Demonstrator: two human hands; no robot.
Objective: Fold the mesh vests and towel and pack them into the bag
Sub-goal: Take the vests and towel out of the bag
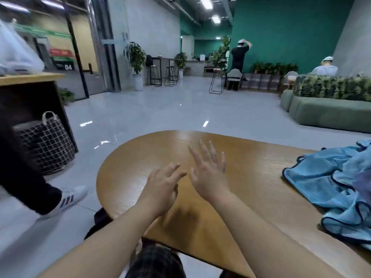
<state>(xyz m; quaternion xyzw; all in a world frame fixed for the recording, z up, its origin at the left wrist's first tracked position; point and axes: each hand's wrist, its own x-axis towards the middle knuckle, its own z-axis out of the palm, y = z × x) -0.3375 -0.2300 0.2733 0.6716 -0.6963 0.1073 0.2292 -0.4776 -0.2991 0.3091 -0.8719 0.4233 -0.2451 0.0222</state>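
The blue vests (339, 185) lie in a crumpled heap on the table (140, 157), at its right side. The picture's edge cuts the heap off, so how many there are is hard to tell. They are soft blue with dark trim. Both hands are well left of the heap, above the table. The left hand (160, 185) and right hand (208, 173) are spread, holding nothing.

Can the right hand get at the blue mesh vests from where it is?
Probably yes: the right hand hovers open over bare table, and nothing lies between it and the blue mesh vests heaped to its right.
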